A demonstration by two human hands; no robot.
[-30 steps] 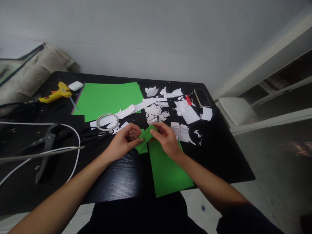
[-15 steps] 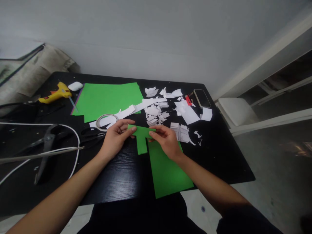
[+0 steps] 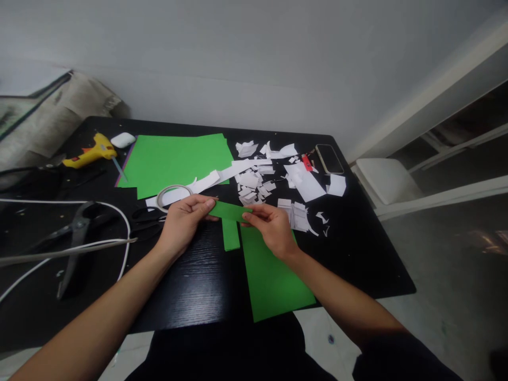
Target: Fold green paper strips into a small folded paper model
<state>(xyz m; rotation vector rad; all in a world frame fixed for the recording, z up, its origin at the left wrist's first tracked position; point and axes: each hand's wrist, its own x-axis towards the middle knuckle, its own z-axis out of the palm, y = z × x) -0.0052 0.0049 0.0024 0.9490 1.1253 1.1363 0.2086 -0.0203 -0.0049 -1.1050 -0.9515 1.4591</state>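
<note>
Between both hands stretches a narrow green paper strip [image 3: 229,211], held level above the table. My left hand [image 3: 186,217] pinches its left end, thumb on top. At the other end my right hand [image 3: 270,226] grips it between thumb and fingers. Below the strip, a second green paper piece [image 3: 231,236] lies upright to it on the black table; its upper end is hidden. A larger green sheet [image 3: 273,280] rests under my right hand, reaching the table's front edge. Close to my left hand are a roll of tape [image 3: 161,198] and black-handled scissors [image 3: 146,222].
Green sheets [image 3: 178,159] lie at the back left, beside a yellow glue gun [image 3: 91,152] and a white case [image 3: 123,139]. White paper scraps [image 3: 250,182] cover the back middle. A phone [image 3: 329,160] is at the right. Large scissors [image 3: 77,238] and a white cable [image 3: 126,222] lie left.
The held green paper now shows as a narrower strip, separate from the piece below. My left hand has shifted slightly left and its fingers have closed more on the end.
</note>
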